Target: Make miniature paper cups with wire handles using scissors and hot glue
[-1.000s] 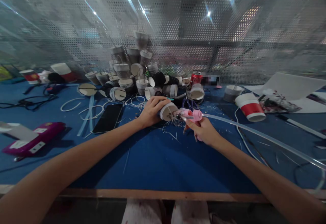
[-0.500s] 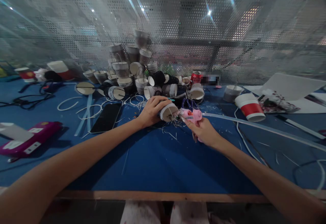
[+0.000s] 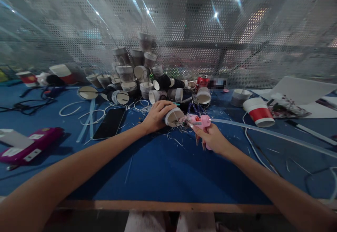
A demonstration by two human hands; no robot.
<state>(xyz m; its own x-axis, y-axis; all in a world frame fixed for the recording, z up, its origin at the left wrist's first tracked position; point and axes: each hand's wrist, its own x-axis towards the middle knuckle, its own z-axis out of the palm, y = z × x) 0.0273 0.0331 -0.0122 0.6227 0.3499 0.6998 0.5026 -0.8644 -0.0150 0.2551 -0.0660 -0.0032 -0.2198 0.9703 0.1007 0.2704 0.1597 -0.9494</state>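
My left hand is wrapped over a paper cup lying on its side, its mouth turned toward me and slightly right. A thin pale strand crosses the cup's opening. In my right hand is a pink hot glue gun, its nozzle pointing left at the cup's rim. I cannot tell whether the tip touches the cup. A long clear glue stick runs out of the gun's back to the right. Scraps of white string lie under the cup and nozzle.
Several grey and black cups are piled at the back. A red can stands behind the gun. On the left lie a phone and a purple power strip. A red-and-white cup rests at right. The wooden table edge is nearest me.
The glue gun in my right hand has shifted very slightly right and down. My left hand and the cup stay nearly in place.
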